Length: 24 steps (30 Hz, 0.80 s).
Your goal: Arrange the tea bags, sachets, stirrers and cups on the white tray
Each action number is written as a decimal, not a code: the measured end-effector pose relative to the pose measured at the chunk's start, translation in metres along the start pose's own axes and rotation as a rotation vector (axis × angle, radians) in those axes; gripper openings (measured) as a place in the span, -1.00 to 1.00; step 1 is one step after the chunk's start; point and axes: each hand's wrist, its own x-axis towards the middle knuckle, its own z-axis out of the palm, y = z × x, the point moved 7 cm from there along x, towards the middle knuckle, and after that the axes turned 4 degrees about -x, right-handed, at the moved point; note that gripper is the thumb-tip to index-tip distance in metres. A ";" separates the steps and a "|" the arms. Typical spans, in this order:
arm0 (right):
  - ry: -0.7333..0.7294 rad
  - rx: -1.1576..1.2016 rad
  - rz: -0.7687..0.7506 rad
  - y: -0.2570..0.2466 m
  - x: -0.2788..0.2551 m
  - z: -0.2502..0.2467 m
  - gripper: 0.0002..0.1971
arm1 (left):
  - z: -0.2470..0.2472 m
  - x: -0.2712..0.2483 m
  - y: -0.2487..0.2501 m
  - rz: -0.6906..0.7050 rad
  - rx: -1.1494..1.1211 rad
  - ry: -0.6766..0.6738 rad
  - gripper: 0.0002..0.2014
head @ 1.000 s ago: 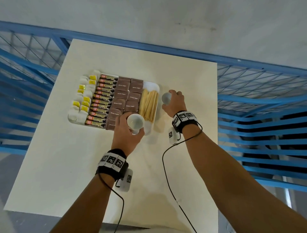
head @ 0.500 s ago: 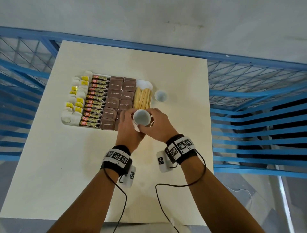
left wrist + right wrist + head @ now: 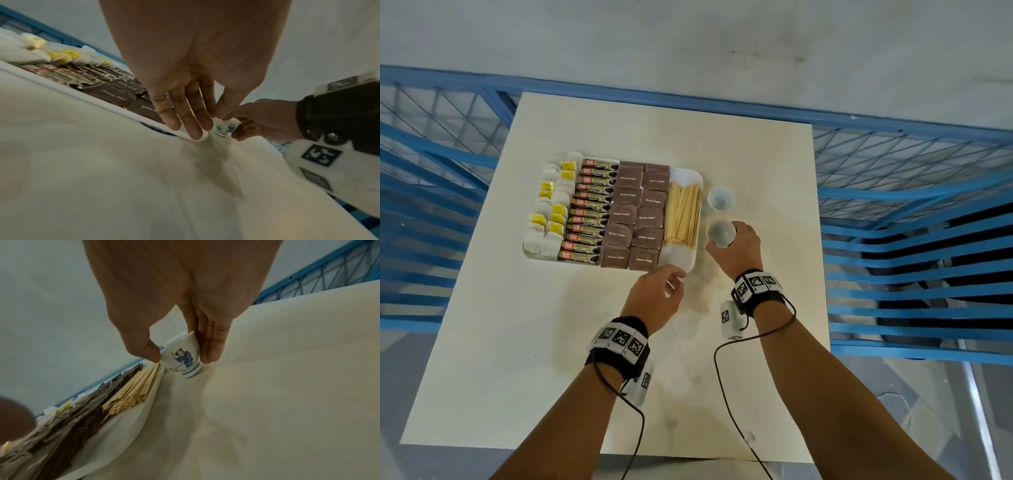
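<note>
My right hand (image 3: 738, 248) pinches a small cup (image 3: 180, 356) just beside the white tray (image 3: 681, 255). Left hand (image 3: 185, 104): fingers straight, resting on tray's near corner. 2nd cup (image 3: 720, 198) stands on desk (image 3: 517, 342).

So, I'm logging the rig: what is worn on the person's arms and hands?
Both arms are bare, no sleeves or gloves. Each wrist has a black band with square black-and-white marker tiles, a white camera block bearing similar markers beneath it, and a thin black cable trailing back.

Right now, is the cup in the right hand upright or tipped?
Upright, slightly tilted: the cup pinched by the right hand has its rim up and foot down at the table.
</note>
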 end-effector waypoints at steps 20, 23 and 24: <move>-0.005 -0.005 -0.008 -0.003 0.007 0.007 -0.55 | -0.005 -0.021 -0.026 -0.089 0.040 -0.010 -0.85; -0.001 0.046 0.027 -0.002 0.003 0.003 -0.41 | -0.011 -0.021 -0.024 -0.096 0.038 0.018 -0.85; 0.006 0.078 0.044 0.001 0.000 0.002 -0.34 | -0.014 -0.023 -0.022 -0.102 0.038 0.030 -0.85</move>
